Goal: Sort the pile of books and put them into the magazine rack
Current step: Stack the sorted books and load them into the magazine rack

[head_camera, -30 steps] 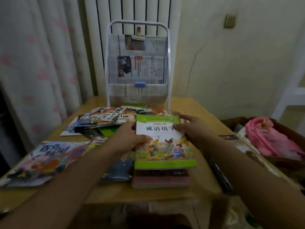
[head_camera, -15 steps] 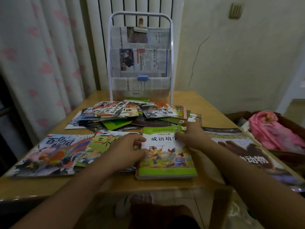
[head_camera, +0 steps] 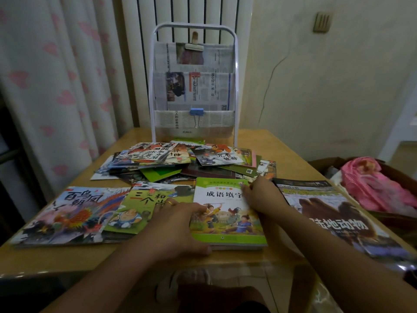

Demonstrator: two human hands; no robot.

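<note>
A green-covered book [head_camera: 228, 222] lies on top of a small stack at the table's front edge. My left hand [head_camera: 178, 224] grips its lower left corner, fingers on the cover and thumb along the front edge. At the upper right corner my right hand [head_camera: 264, 197] holds it with bent fingers. A loose pile of picture books [head_camera: 180, 159] lies behind it. The white magazine rack [head_camera: 235, 86] stands at the table's far edge, its pockets lined with newspaper.
Left of the green book lie a large bird-cover book [head_camera: 70, 211] and a green cartoon book [head_camera: 140, 208]. A big animal book [head_camera: 334, 220] lies on the right. A box holding pink cloth [head_camera: 372, 184] sits beyond the wooden table [head_camera: 284, 150]. Curtains hang at left.
The green book, held up over the pile a second ago, has come down toward me onto the stack at the front edge. Both hands stayed on it.
</note>
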